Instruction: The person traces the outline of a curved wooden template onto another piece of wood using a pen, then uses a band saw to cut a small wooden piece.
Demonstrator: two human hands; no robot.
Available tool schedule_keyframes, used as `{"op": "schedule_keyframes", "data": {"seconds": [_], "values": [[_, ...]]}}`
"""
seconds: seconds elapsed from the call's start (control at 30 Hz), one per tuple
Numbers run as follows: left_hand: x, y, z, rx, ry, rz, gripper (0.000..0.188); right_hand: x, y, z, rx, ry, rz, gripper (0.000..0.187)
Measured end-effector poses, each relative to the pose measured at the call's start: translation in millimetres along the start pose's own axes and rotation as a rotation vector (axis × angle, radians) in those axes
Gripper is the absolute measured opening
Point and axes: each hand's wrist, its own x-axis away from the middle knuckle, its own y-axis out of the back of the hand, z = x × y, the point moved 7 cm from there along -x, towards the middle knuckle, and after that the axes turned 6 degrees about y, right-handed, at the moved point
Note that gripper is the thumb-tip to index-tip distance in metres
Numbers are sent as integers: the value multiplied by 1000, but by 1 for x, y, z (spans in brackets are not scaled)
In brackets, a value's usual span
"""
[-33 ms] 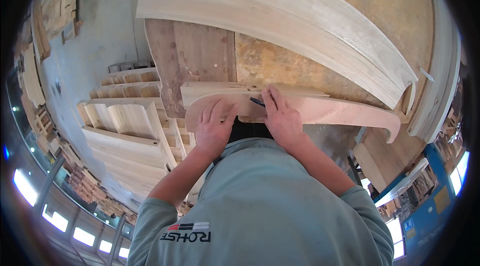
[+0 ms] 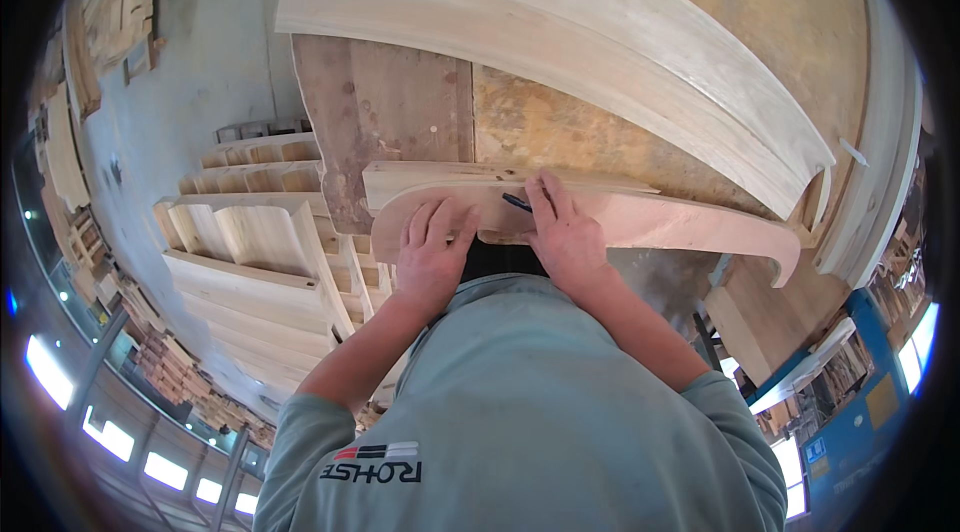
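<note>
A long, flat, pinkish curved board [image 2: 690, 224], rounded at its left end and hooked at its right, lies across the bench edge in front of me. On top of its left part rests my left hand [image 2: 436, 250], fingers bent over it and gripping its near edge. My right hand [image 2: 567, 237] lies a little further right on the same board. Between its fingers is a dark pen [image 2: 516, 202], its body pointing up and left; its other end is hidden. Behind the curved board sits a pale wooden plank [image 2: 440, 174], partly covered by it.
A large pale curved wooden piece [image 2: 540, 27] spans the far side of the worn bench top [image 2: 590, 122]. Slatted wooden parts [image 2: 245, 242] are stacked at the left, beside the grey floor [image 2: 180, 82]. A blue machine or cabinet [image 2: 870, 402] stands at the lower right.
</note>
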Motion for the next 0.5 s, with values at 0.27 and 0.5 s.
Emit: {"op": "schedule_keyframes", "data": {"seconds": [0.27,0.5], "values": [[1,6,-4,-34,-24,-41,49,-6,32,-16,-393,-70,-58,53],[9,3,3,55,12,-65,52,-60,85,-41,-861,-290,-139,29]]}}
